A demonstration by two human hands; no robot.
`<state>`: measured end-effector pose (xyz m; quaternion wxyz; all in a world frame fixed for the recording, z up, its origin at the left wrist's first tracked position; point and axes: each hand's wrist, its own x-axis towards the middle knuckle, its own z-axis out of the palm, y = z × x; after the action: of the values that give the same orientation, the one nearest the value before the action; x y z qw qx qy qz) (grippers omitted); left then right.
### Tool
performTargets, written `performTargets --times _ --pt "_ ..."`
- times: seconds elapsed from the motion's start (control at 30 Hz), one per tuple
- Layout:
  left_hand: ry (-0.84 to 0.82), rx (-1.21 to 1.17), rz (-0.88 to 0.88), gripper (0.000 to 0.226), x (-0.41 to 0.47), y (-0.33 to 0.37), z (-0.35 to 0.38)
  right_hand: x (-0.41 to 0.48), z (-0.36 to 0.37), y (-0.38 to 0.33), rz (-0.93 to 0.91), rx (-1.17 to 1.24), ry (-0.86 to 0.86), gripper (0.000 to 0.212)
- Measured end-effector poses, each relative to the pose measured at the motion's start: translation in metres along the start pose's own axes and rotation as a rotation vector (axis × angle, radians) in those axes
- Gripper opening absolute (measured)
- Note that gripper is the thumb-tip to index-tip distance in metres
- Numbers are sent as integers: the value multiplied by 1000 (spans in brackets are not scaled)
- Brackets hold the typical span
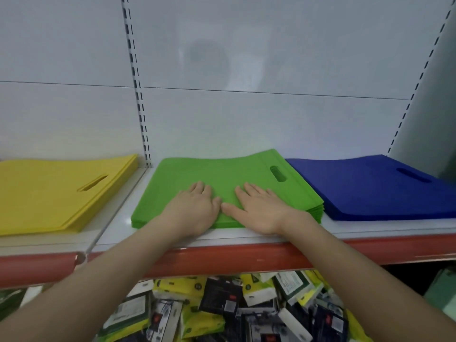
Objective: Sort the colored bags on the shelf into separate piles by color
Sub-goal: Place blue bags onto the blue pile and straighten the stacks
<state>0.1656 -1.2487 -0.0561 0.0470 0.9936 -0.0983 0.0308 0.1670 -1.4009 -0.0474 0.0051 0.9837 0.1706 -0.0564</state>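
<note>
Head view: your left hand (195, 206) and right hand (259, 208) lie flat, fingers straight, pressing the green pile (217, 174) at mid-shelf (370, 228), gripping nothing. Yellow pile (49, 191) sits left, blue pile (375, 186) right, each apart from green.

Left hand (195, 208) and right hand (259, 209), mid-frame, are bare, as are left forearm (98, 280) and right forearm (357, 275) down to the lower corners.
</note>
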Motion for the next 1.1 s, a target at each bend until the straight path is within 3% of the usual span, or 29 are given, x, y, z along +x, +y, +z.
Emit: performTargets --times 0.13,0.33,0.4,0.47,0.6,0.77,0.87,0.93,1.0,1.1 --pt "9 0 4 49 1 1 1 -8 -7 18 20 -82 -1 75" --pt "28 7 21 52 4 -1 6 -9 -35 64 326 -233 179 57" --pt "33 15 26 52 4 -2 6 18 -44 48 135 -87 235 51" --pt "46 28 22 51 5 -1 7 46 -46 17 -68 9 139 50" --pt "31 43 20 56 5 -2 8 85 -28 1 -202 22 -14 50" --pt "23 37 31 56 5 -3 9 105 -31 77 158 -94 36 53" --pt "22 45 37 56 5 -3 9 109 -39 73 324 -209 140 50" --pt "27 46 39 56 6 -3 9 113 -40 45 130 -108 223 49" --pt "18 49 32 57 6 -2 9 112 -36 10 -125 0 174 49" --pt "23 56 32 57 5 -2 9 122 -29 0 -189 39 46 48"
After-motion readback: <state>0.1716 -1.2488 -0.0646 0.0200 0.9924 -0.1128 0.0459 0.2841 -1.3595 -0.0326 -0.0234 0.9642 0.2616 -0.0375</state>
